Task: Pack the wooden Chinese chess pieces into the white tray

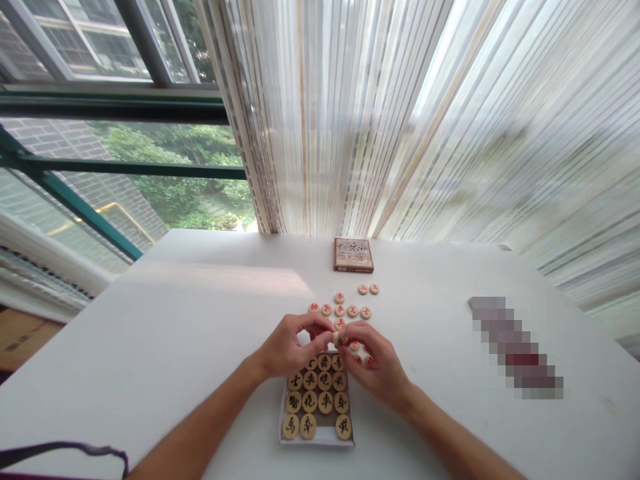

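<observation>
Piece with a dark mark sits pinched at the fingertips of both hands, just above the far edge of the tray. The left hand grips it from the left with thumb and forefinger; the right hand grips it from the right, its forefinger curled over the top. The tray's near edge and near corners show plainly, while its far left corner lies under the left hand. In its nearest row, one gap shows the floor between two pieces on the left and one on the right.

White table stretches widely to either side of the forearms. Its far edge runs along the curtain, with the window to the left.

Black pieces in the tray carry Chinese characters, 士, 車, 炮 and 馬 among them. Just beyond the hands, red pieces show 帥, 車 and 兵; two more sit side by side farther off, and others are partly hidden by the right hand. Behind them lies the box, its brush-style lettering too small to read surely. Well apart on the right is a pixelated item.
</observation>
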`<state>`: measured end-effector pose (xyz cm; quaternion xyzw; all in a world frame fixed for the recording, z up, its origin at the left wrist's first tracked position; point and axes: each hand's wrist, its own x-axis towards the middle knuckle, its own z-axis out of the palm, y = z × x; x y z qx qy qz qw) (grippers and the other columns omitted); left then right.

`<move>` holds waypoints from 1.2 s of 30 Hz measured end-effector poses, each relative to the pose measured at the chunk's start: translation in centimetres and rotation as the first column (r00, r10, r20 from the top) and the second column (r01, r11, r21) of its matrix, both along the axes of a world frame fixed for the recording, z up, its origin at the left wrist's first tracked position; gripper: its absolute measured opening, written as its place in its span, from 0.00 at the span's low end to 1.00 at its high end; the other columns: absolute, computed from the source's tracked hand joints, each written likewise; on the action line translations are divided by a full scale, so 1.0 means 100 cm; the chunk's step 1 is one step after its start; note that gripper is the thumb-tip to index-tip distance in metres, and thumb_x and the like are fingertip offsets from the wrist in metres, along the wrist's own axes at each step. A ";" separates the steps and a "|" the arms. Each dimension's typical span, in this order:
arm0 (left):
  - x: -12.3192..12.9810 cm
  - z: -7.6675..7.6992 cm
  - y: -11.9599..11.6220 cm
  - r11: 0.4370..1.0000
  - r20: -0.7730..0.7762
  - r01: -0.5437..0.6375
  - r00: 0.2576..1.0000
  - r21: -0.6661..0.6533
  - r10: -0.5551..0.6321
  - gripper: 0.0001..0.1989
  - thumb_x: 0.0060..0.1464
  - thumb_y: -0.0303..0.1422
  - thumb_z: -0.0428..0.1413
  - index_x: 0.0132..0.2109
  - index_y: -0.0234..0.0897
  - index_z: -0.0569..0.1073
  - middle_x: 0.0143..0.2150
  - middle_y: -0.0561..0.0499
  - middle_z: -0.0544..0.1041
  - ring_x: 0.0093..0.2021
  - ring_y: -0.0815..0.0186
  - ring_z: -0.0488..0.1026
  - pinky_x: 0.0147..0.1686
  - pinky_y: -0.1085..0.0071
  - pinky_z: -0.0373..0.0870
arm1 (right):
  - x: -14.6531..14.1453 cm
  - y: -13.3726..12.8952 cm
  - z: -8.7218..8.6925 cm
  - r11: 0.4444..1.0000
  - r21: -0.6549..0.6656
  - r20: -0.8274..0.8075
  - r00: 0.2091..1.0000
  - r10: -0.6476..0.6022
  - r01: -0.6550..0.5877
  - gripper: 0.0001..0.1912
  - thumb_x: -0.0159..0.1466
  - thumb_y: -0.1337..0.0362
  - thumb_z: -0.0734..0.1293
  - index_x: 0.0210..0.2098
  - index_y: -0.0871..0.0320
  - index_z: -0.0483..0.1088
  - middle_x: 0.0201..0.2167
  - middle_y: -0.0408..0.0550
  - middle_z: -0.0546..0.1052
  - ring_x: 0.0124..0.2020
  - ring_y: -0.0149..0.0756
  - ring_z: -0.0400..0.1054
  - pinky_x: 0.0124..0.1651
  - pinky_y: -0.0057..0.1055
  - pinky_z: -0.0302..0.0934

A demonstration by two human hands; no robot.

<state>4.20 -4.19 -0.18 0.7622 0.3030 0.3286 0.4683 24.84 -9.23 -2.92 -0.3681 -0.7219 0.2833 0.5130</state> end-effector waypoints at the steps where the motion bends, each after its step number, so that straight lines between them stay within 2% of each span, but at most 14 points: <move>1: 0.000 0.001 0.000 1.000 -0.015 0.008 1.000 0.013 -0.008 0.11 0.63 0.35 0.55 0.44 0.33 0.77 0.36 0.47 0.80 0.33 0.66 0.76 0.37 0.71 0.74 | 0.000 0.000 -0.001 1.000 -0.002 -0.010 1.000 0.007 -0.007 0.13 0.65 0.72 0.66 0.48 0.53 0.70 0.42 0.48 0.75 0.40 0.35 0.73 0.44 0.33 0.71; 9: -0.011 -0.001 0.009 0.980 -0.166 0.010 0.986 0.198 0.024 0.09 0.58 0.35 0.59 0.43 0.36 0.78 0.36 0.49 0.78 0.33 0.68 0.72 0.35 0.72 0.69 | 0.002 -0.001 -0.006 0.999 -0.028 -0.008 0.999 -0.035 0.035 0.08 0.66 0.69 0.65 0.45 0.54 0.67 0.40 0.49 0.73 0.40 0.36 0.71 0.42 0.32 0.70; 13: -0.015 -0.004 0.013 0.974 -0.271 0.050 0.962 0.221 0.012 0.13 0.54 0.39 0.63 0.43 0.37 0.79 0.33 0.50 0.77 0.32 0.68 0.71 0.32 0.73 0.68 | 0.003 -0.004 -0.002 0.999 -0.031 0.027 0.999 -0.040 0.040 0.07 0.66 0.69 0.66 0.43 0.54 0.67 0.38 0.47 0.73 0.37 0.34 0.69 0.41 0.32 0.68; 16: -0.016 -0.005 0.014 0.976 -0.336 0.094 0.942 0.198 -0.023 0.13 0.53 0.41 0.63 0.41 0.36 0.80 0.31 0.51 0.77 0.30 0.69 0.70 0.30 0.75 0.66 | 0.003 -0.010 0.007 0.999 -0.024 0.107 0.994 0.026 -0.024 0.10 0.66 0.70 0.66 0.46 0.54 0.68 0.37 0.47 0.73 0.34 0.32 0.68 0.37 0.30 0.66; 18: -0.015 -0.006 0.015 0.976 -0.355 0.117 0.934 0.182 -0.046 0.12 0.54 0.40 0.63 0.40 0.36 0.80 0.31 0.51 0.78 0.29 0.69 0.71 0.29 0.76 0.65 | 0.002 -0.014 0.014 0.995 -0.029 0.205 0.973 0.103 -0.099 0.10 0.66 0.70 0.65 0.47 0.53 0.70 0.37 0.47 0.74 0.35 0.33 0.68 0.38 0.30 0.65; 24: -0.017 -0.009 0.017 0.970 -0.355 0.146 0.932 0.192 -0.070 0.11 0.56 0.40 0.62 0.36 0.36 0.81 0.29 0.51 0.78 0.28 0.70 0.71 0.30 0.76 0.65 | -0.005 -0.025 0.022 0.958 -0.135 0.418 0.862 0.287 -0.253 0.03 0.65 0.67 0.69 0.38 0.54 0.73 0.33 0.43 0.77 0.37 0.34 0.69 0.43 0.30 0.64; 31: -0.017 -0.010 0.017 0.973 -0.336 0.135 0.940 0.187 -0.066 0.13 0.55 0.41 0.62 0.33 0.35 0.81 0.29 0.50 0.79 0.27 0.70 0.72 0.28 0.76 0.65 | -0.008 -0.030 0.021 0.940 -0.175 0.492 0.801 0.340 -0.292 0.02 0.65 0.64 0.70 0.35 0.55 0.74 0.30 0.43 0.78 0.36 0.34 0.70 0.44 0.29 0.64; 36: -0.016 -0.010 0.017 0.974 -0.319 0.132 0.945 0.183 -0.068 0.14 0.55 0.43 0.62 0.33 0.36 0.82 0.28 0.49 0.79 0.27 0.70 0.71 0.27 0.76 0.66 | -0.012 -0.033 0.019 0.929 -0.162 0.511 0.777 0.368 -0.333 0.03 0.65 0.65 0.70 0.34 0.56 0.73 0.27 0.43 0.77 0.35 0.34 0.70 0.42 0.29 0.64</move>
